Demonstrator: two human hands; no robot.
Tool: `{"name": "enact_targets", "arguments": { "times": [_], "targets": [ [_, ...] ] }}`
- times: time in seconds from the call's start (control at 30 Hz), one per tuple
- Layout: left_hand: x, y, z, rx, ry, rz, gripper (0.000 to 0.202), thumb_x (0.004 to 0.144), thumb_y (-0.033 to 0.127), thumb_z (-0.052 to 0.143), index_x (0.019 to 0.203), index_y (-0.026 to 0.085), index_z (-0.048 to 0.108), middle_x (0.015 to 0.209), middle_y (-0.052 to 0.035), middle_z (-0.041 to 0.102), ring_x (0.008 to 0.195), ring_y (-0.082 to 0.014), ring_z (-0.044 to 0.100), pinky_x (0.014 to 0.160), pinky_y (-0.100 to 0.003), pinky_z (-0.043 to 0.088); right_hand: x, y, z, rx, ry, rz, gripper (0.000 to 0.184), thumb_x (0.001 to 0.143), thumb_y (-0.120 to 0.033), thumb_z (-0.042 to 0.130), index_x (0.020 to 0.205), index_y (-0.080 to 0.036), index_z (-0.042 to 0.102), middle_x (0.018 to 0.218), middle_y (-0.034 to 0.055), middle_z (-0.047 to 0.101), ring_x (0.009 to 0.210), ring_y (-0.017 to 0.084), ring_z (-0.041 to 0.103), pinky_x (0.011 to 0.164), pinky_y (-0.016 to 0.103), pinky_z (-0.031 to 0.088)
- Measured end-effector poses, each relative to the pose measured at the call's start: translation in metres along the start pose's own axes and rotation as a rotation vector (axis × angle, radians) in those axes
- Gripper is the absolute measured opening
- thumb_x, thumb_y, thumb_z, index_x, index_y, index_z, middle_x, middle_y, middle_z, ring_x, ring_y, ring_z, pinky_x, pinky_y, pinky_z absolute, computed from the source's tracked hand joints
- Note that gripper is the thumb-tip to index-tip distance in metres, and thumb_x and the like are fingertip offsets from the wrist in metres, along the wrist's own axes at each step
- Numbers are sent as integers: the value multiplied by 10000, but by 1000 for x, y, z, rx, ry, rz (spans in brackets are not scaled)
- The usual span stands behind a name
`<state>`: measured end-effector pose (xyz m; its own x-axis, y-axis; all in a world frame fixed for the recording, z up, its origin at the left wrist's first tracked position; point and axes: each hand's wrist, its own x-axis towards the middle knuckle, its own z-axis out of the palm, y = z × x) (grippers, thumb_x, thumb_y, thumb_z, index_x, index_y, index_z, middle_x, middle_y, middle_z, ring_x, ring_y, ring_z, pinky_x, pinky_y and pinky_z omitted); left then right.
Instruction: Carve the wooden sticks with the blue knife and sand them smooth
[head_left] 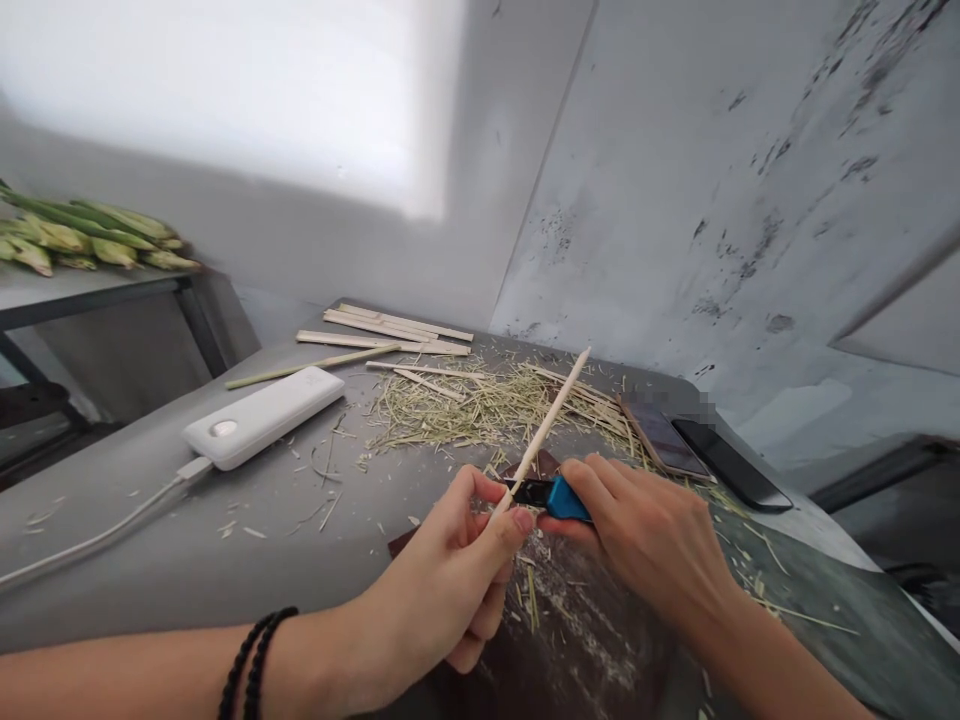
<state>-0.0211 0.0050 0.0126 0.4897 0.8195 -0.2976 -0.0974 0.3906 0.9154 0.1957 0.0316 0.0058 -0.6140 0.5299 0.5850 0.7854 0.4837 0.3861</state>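
Observation:
My left hand point(461, 575) pinches the lower end of a pale, slim bamboo stick point(551, 420), which slants up and away to the right. Wrapped around a blue-handled utility knife point(568, 499), my right hand point(652, 530) is close beside the left one. The knife's dark front end meets the stick just above my left thumb; the cutting edge itself is too small to make out. Beneath both hands lies a dark brown sheet point(585, 640) dusted with pale scrapings. A heap of thin shavings point(465, 405) spreads over the table behind the stick.
Split bamboo strips point(390, 335) lie at the table's back edge. A white power bank point(266, 415) with a cable point(97, 540) sits on the left. Two phones, one brown-edged point(664, 437) and one black point(731, 465), rest at right. Corn ears point(90, 235) lie on another table.

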Motion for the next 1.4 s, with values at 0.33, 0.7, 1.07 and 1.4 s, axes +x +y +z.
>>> {"name": "enact_targets", "arguments": {
  "times": [0.33,0.7,1.07,1.4],
  "targets": [
    [2,12,-8,15,-76,-91,374,959,597,573,961,300,346,589,143,355,419,-55,190,346,-132,156,-3,18,-2,-9,-59,-10,491,1046,-617,372,995,-198,623,731,-2,597,646,179,522,632,318,277],
    [5,13,-11,-132,-95,-136,428,954,678,517,938,267,396,650,119,384,432,-25,157,352,-101,143,-8,11,7,172,-102,75,406,1036,-588,446,965,-215,592,744,-18,637,596,153,595,544,288,290],
    [-6,9,-3,10,-258,-83,203,1076,435,317,1004,268,408,501,85,516,335,-65,394,343,-90,285,-15,13,10,642,-151,5,227,984,-423,596,962,-201,554,675,-44,604,547,107,553,536,235,364],
    [-3,-6,-1,-48,-171,42,272,1085,444,314,1028,237,481,367,119,397,293,-58,270,360,-101,258,-12,6,13,552,-76,10,309,1019,-488,541,911,-199,543,569,-77,529,425,87,485,462,233,324]
  ]
}}
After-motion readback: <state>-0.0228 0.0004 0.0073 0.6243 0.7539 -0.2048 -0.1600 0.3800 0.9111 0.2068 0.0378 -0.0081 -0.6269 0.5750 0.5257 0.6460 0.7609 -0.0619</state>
